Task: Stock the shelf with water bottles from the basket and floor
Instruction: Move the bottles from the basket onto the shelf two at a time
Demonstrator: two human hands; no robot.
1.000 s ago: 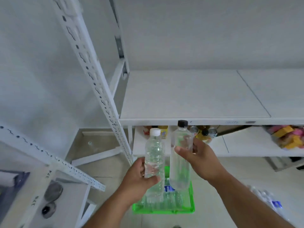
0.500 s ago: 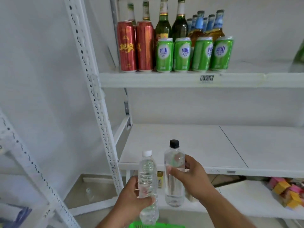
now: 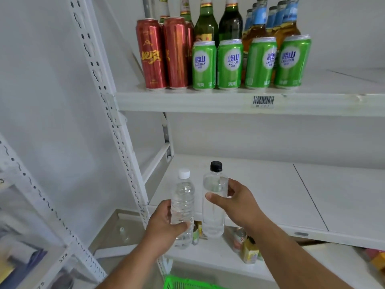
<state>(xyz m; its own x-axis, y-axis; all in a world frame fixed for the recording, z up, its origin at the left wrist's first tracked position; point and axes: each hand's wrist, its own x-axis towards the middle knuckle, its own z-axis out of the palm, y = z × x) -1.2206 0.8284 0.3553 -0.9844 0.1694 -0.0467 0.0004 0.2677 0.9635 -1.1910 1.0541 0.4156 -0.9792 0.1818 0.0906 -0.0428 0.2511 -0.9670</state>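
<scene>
now both bottles have come up from over the basket (image 3: pixel 187 283) to the middle shelf (image 3: pixel 270 197): left hand (image 3: pixel 164 224) grasping the white-capped bottle (image 3: pixel 183 207), right hand (image 3: pixel 237 203) grasping the black-capped bottle (image 3: pixel 213 201), neither set down yet, so placing looks next.

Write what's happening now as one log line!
left hand: holds white-cap bottle | right hand: holds black-cap bottle | middle shelf: bottles not placed
</scene>
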